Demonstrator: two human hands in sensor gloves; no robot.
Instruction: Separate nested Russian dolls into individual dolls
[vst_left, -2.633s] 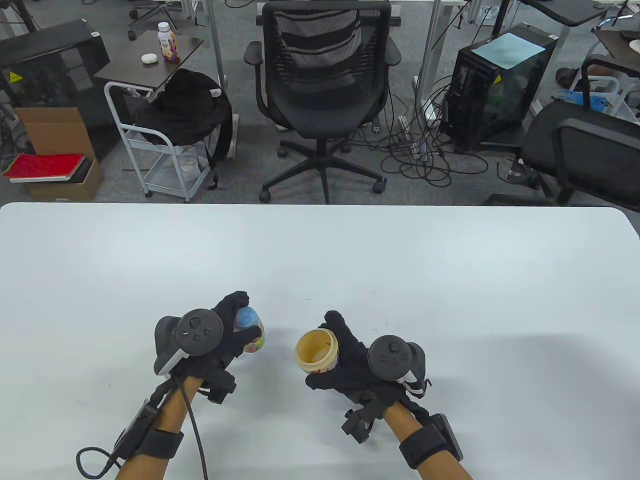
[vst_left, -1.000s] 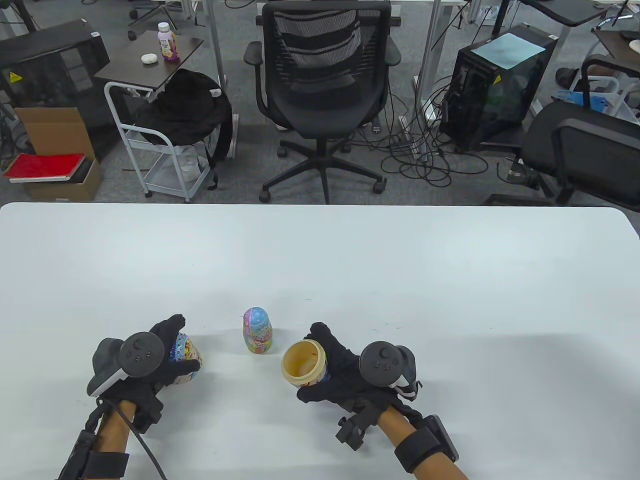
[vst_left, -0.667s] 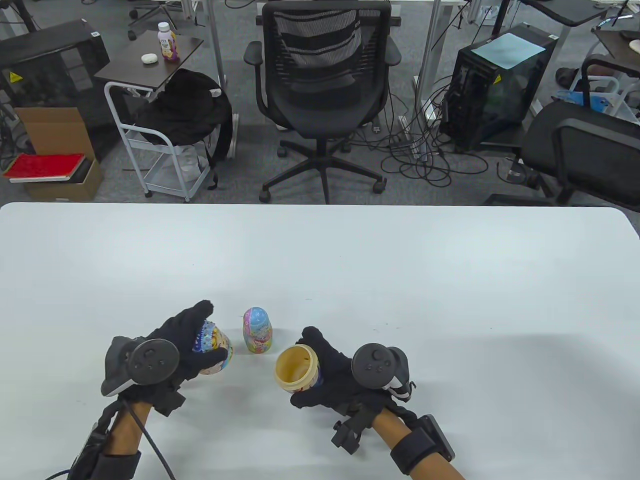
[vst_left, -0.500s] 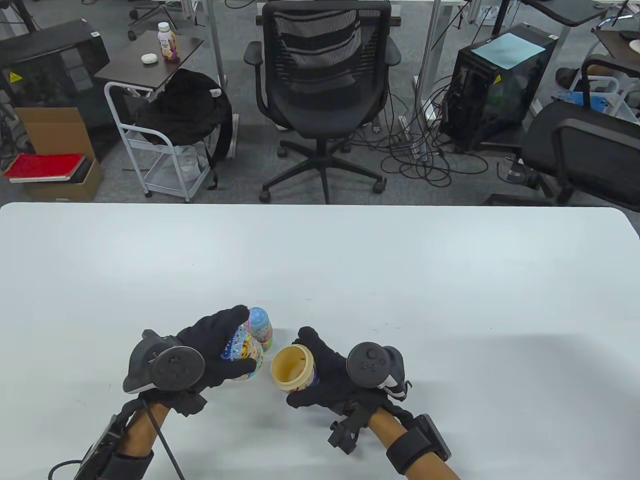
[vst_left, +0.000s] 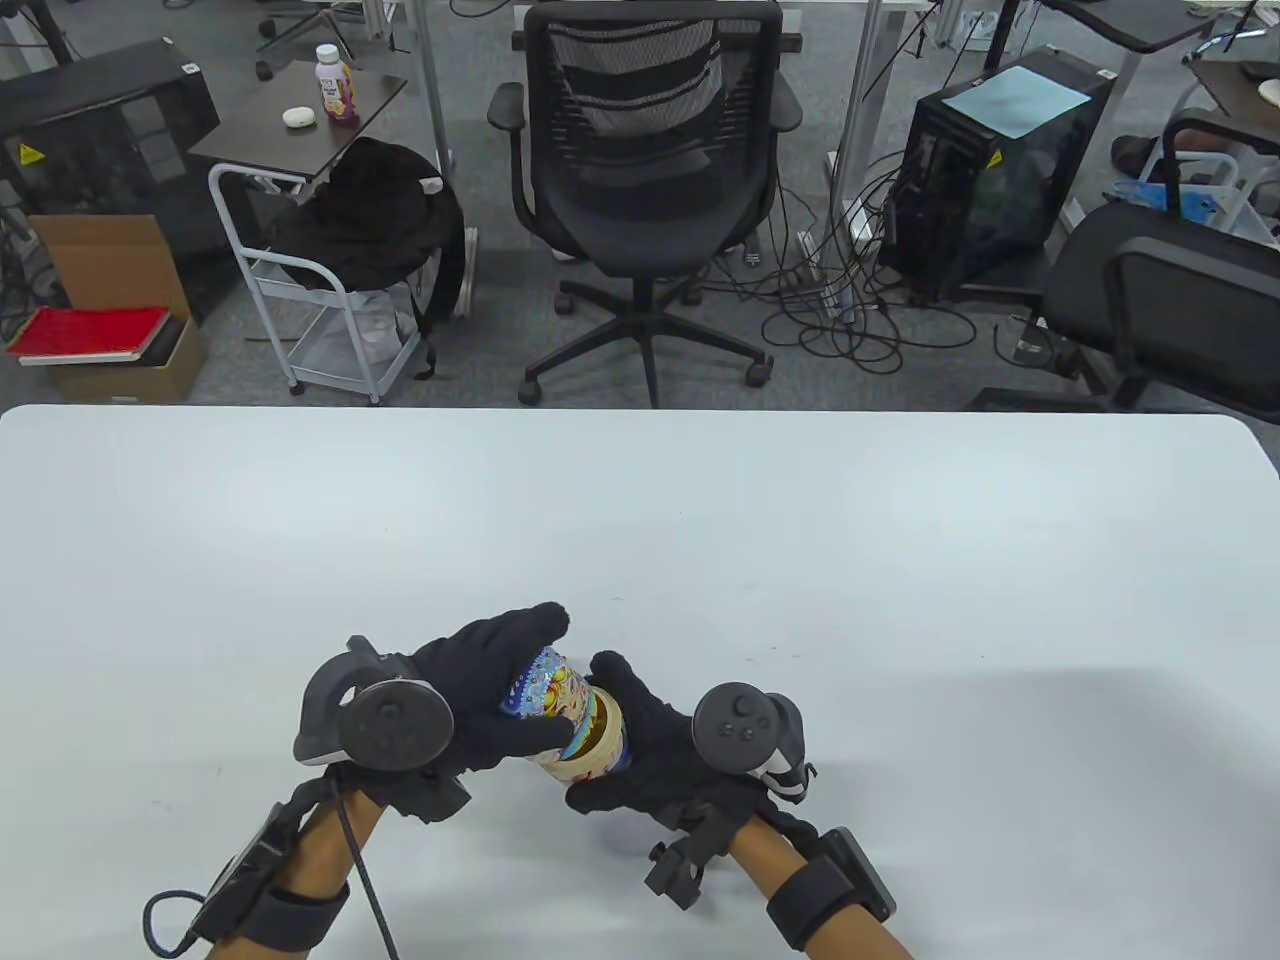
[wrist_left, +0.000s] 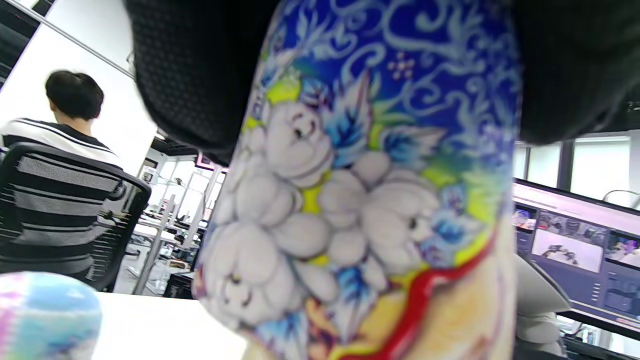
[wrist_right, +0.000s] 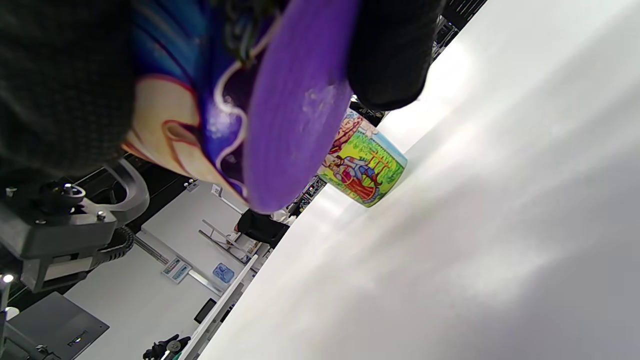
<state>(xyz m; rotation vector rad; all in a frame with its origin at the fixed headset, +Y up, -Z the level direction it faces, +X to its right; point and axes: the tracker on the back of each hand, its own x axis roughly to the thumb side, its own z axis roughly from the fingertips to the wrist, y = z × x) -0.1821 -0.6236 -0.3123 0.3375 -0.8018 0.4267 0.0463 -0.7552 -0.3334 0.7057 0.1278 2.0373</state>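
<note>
My left hand (vst_left: 535, 680) grips the painted top half of the large doll (vst_left: 548, 692), which fills the left wrist view (wrist_left: 370, 200). It is tilted against the open mouth of the cream-lined bottom half (vst_left: 603, 745), which my right hand (vst_left: 612, 722) holds just above the table. The bottom half's purple base shows in the right wrist view (wrist_right: 295, 115). The smaller pastel doll stands on the table behind the hands. It is hidden in the table view and shows in the left wrist view (wrist_left: 45, 315) and the right wrist view (wrist_right: 367, 167).
The white table (vst_left: 800, 550) stretches wide to the back and both sides. A black office chair (vst_left: 640, 170) stands beyond its far edge, with a cart, boxes and computer cases on the floor.
My left hand has carried the top half rightward from the left of the small doll to the bottom half in my right hand. The small doll is now hidden behind the hands.
</note>
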